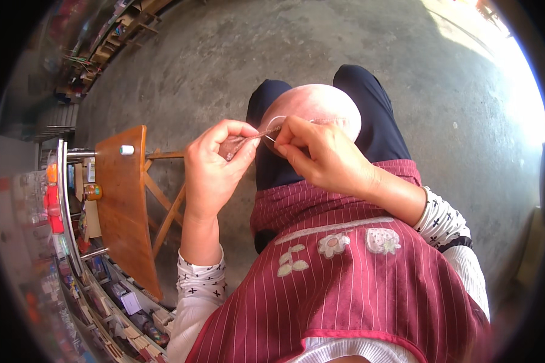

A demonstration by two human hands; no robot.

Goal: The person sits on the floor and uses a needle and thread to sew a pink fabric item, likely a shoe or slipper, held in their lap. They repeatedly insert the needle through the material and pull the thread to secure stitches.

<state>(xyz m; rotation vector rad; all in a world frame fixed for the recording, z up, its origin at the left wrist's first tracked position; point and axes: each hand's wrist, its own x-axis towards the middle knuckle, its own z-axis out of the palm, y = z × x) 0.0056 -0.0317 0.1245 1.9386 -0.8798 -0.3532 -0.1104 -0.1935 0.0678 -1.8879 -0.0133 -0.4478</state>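
A round, pale pink cloth piece (321, 100) rests across my lap, with a brownish stitched edge on its near side. My left hand (215, 160) is closed, pinching a brown part of that edge between thumb and forefinger. Just to its right, my right hand (324, 154) is closed with thumb and fingertips together. A loop of white thread (274, 119) curves between the two hands and runs to the right fingertips. Whether a needle is in the right fingers cannot be made out.
At left stands a brown wooden table (124, 212) with a white thread spool (126, 149) near its far end. Shelves (127, 302) crowded with small goods curve along the left side. A grey concrete floor (224, 54) spreads ahead, brightly lit at right.
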